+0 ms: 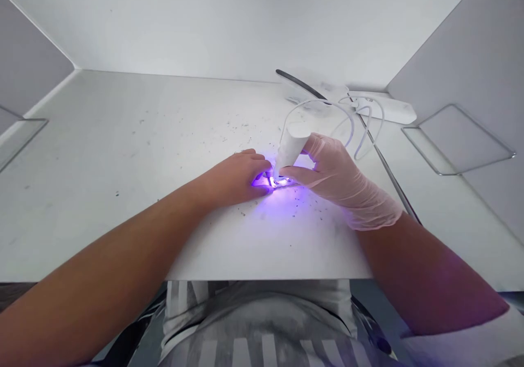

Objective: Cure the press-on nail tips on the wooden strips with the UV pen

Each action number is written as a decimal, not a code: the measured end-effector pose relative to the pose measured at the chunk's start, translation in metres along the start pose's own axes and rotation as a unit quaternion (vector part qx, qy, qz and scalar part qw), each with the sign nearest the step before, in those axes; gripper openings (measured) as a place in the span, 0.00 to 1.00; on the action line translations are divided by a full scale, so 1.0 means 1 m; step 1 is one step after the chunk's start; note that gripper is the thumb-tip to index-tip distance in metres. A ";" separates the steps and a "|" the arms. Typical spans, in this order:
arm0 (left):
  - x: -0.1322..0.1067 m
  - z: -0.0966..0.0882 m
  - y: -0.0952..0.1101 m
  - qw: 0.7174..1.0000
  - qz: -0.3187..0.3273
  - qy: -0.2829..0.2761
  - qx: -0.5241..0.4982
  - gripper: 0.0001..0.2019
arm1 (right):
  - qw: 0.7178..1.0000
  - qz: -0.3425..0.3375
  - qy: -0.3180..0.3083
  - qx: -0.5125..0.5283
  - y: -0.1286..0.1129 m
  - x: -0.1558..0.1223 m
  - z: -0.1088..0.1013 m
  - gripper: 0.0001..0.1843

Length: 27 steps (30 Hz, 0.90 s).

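Note:
My right hand (331, 165), in a thin translucent glove, is closed round a white handheld UV lamp (291, 146). The lamp tilts with its lower end down and throws violet light onto the tabletop. My bare left hand (241, 177) lies at the left of the glow, with thumb and fingers curled together at a small item (281, 181) under the lamp. Glare and my fingers hide most of that item, so its kind is unclear. Both hands almost meet there, close above the white table (229, 241).
A white cable runs from the lamp to a white power strip (387, 109) at the back right. Near it lie a clear plastic bag (315, 91) and a dark curved strip (301, 85). Small dark crumbs dot the table. Wire frames (458, 138) flank both sides, beside partition walls.

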<state>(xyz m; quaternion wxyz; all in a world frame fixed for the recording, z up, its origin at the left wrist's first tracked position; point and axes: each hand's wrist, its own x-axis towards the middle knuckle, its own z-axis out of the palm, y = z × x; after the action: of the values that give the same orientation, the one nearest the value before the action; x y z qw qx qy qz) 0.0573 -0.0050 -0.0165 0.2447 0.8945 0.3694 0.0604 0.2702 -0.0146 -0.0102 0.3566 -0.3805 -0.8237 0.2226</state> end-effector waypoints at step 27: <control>-0.002 -0.002 -0.004 0.999 0.024 0.020 0.018 0.08 | 0.999 -0.033 0.017 -0.023 0.005 -0.002 0.002 0.07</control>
<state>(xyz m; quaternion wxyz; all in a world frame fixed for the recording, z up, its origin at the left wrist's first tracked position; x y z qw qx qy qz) 0.0530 -0.0032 -0.0166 0.2197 0.9059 0.3535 0.0780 0.2722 -0.0134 -0.0156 0.3683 -0.3654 -0.8346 0.1853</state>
